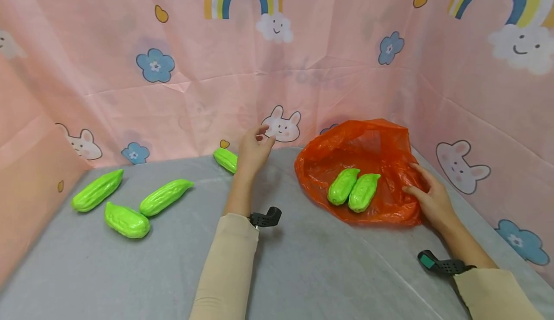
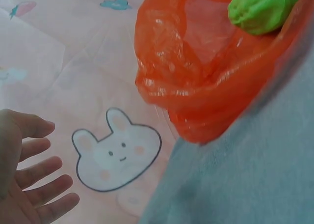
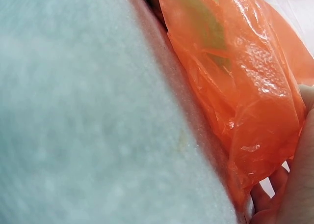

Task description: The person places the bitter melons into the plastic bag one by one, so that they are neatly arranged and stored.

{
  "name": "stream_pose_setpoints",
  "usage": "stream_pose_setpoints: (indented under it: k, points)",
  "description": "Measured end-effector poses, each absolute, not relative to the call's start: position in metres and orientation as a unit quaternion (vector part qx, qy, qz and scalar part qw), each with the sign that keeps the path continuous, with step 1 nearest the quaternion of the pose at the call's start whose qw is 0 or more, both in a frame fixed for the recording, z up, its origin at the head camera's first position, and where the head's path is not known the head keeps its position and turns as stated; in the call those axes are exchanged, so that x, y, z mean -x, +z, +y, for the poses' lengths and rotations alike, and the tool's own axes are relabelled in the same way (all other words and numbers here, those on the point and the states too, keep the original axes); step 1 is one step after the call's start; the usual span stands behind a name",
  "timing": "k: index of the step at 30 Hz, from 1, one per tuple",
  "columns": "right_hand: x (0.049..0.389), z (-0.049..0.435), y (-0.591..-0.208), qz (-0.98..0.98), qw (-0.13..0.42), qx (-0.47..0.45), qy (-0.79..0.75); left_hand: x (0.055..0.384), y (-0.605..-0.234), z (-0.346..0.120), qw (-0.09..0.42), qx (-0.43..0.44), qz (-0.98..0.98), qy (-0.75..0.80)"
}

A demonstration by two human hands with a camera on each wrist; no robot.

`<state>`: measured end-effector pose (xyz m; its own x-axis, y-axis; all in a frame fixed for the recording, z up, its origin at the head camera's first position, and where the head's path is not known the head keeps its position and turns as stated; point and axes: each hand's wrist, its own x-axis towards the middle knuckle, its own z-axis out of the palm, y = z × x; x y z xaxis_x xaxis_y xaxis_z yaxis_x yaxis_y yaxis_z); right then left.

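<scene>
An orange plastic bag [image 1: 316, 185] lies with its mouth facing the near left. Two bright green ridged gourds, one of them the right-hand gourd [image 1: 364, 193], lie side by side in it. My right hand [image 1: 434, 199] grips the bag's right side, thumb on top; the right wrist view shows fingers behind the plastic [image 3: 260, 121]. My left hand [image 1: 254, 151] is held up left of the bag, holding nothing, its fingers spread apart in the left wrist view. Another green gourd [image 1: 225, 160] lies on the table, partly hidden behind the left hand and wrist.
On the left of the grey-covered table [image 1: 108, 276] are three more green gourds: one at the far left [image 1: 97, 191], one nearer [image 1: 127, 220] and one to its right [image 1: 166, 197]. A pink printed curtain [image 1: 242, 94] surrounds the table's back and sides.
</scene>
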<state>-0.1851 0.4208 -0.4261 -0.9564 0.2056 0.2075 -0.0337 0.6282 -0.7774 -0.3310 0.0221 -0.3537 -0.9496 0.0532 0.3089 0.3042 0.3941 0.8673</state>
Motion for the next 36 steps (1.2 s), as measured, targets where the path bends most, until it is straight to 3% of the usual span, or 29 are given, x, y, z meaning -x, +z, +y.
stream_pose_setpoints:
  k: [21,30,36]
  points:
    - [0.184,0.421,-0.427,-0.891,0.141,0.048,0.428,0.344,-0.376,-0.009,0.184,0.039,-0.823,-0.535]
    - [0.184,0.420,-0.427,-0.893,0.136,0.052,0.426,0.347,-0.384,-0.015,0.267,-0.004,-0.808,-0.526]
    - [0.185,0.422,-0.427,-0.896,0.138,0.049,0.420,0.351,-0.391,-0.022,0.290,-0.011,-0.788,-0.543]
